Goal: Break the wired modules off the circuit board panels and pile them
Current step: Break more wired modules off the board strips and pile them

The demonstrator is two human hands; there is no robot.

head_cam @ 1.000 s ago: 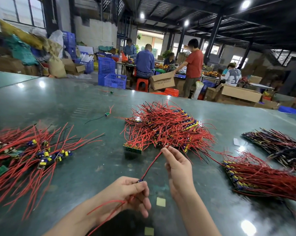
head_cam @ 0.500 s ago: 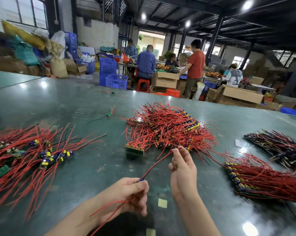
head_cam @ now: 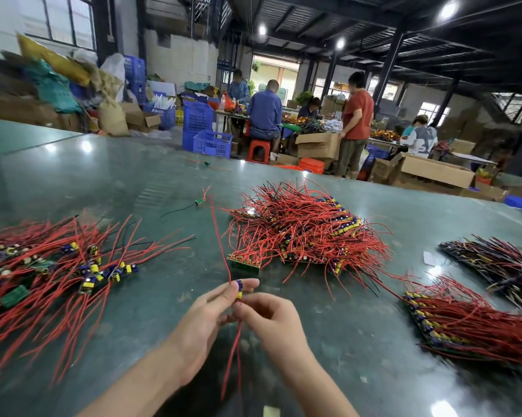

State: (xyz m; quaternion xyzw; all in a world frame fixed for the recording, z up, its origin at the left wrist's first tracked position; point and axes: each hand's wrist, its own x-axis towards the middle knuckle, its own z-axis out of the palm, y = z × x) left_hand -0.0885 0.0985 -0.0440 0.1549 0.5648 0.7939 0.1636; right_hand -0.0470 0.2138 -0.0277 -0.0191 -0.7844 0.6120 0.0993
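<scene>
Big dim warehouse, five people busy at benches beyond a glossy dark-green table [head_cam: 73, 182]. Four heaps on it: loose pile [head_cam: 43, 272] of separated modules at left, central heap [head_cam: 302, 233] of red-wired panels, two panel stacks at right. Two stray modules lie farther back. Both hands meet over the near edge: left hand [head_cam: 202, 323] and right hand [head_cam: 271, 320] pinch one wired module [head_cam: 239, 288], red leads trailing up and down.

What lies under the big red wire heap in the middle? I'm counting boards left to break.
Under the wire heap, one green board sticks out at its near left edge, and yellow-blue parts show along the right. Any boards deeper are covered.
</scene>
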